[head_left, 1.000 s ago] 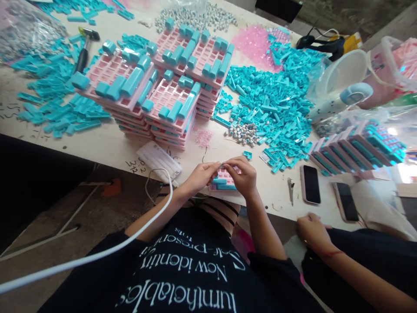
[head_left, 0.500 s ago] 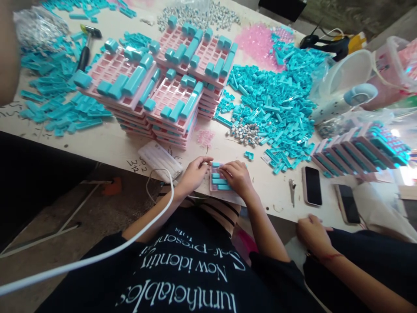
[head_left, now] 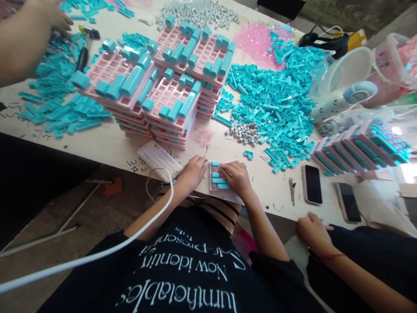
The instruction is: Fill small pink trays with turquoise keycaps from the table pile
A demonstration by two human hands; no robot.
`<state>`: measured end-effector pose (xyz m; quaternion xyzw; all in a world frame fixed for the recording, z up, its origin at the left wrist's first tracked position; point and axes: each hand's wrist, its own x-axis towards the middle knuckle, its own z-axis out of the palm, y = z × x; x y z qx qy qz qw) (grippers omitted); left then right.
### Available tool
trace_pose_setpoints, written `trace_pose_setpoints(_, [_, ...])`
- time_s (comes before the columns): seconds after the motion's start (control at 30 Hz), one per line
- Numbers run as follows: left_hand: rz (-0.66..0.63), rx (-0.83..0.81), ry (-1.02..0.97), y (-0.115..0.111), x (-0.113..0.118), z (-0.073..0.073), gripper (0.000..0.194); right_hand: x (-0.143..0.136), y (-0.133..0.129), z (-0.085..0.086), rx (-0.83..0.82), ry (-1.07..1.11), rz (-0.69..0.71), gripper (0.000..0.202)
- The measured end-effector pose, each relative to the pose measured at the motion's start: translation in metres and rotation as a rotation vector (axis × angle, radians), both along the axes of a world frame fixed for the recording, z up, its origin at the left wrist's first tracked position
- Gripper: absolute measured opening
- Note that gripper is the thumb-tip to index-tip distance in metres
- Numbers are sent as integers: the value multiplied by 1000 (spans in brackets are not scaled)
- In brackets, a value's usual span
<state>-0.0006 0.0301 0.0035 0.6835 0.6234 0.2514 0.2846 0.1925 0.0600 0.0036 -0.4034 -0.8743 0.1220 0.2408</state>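
Pink frame (head_left: 213, 181) bearing turquoise bars lies near the white table's (head_left: 270, 189) edge. Over it bend the right hand's (head_left: 239, 177) fingers, their grip unclear; beside it the left hand's (head_left: 194, 171) fingers curl, pinch indistinguishable. Beyond: stacked pink grids (head_left: 169, 95), a turquoise heap (head_left: 276, 95), then a mottled wall (head_left: 368, 15).
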Motion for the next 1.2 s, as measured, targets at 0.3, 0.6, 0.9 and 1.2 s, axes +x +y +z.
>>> trace_pose_setpoints(0.3, [89, 13, 59, 5, -3, 15, 20, -2, -2, 2, -19, 1, -10, 16])
trace_pose_setpoints(0.6, [249, -42, 264, 51, 9, 20, 35, -1, 0, -7, -60, 67, 1, 15])
trace_pose_setpoints(0.9, [179, -12, 469, 70, 17, 6, 29, -1, 1, -5, -62, -11, 1, 14])
trace_pose_setpoints(1.2, [175, 31, 31, 60, 14, 4, 25, -3, 1, 0, -62, -47, -6, 12])
